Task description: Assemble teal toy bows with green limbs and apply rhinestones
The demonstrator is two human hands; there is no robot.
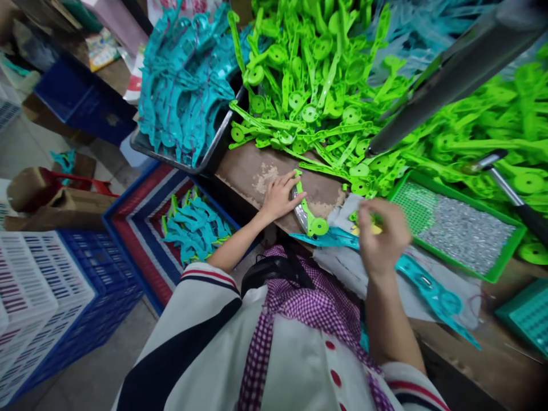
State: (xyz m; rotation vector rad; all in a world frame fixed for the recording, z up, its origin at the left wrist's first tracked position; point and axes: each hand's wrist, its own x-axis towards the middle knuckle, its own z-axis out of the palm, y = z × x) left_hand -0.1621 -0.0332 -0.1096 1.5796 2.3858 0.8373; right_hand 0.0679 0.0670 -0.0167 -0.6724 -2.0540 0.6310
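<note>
My left hand (279, 197) rests at the bench edge, its fingers and thumb holding the upper end of a lime-green plastic arm with a round disc end (318, 226). A shiny curved piece (301, 217) lies along that arm's left side. My right hand (384, 235) is raised over the bench to the right, fingers curled in and somewhat blurred; what they may pinch is hidden. Behind it, a turquoise plastic part (331, 238) lies by the green disc. Another turquoise part (432, 288) lies on a whitish cloth (464, 291) to the right.
A green tray (499, 268) holds many small metal pieces; a hammer (509, 185) lies beyond it. Lime-green parts (308, 85) are heaped behind, under a dark slanted post (445, 80). Turquoise parts fill a black bin (171, 158). A striped-lined crate (128, 220) stands at left.
</note>
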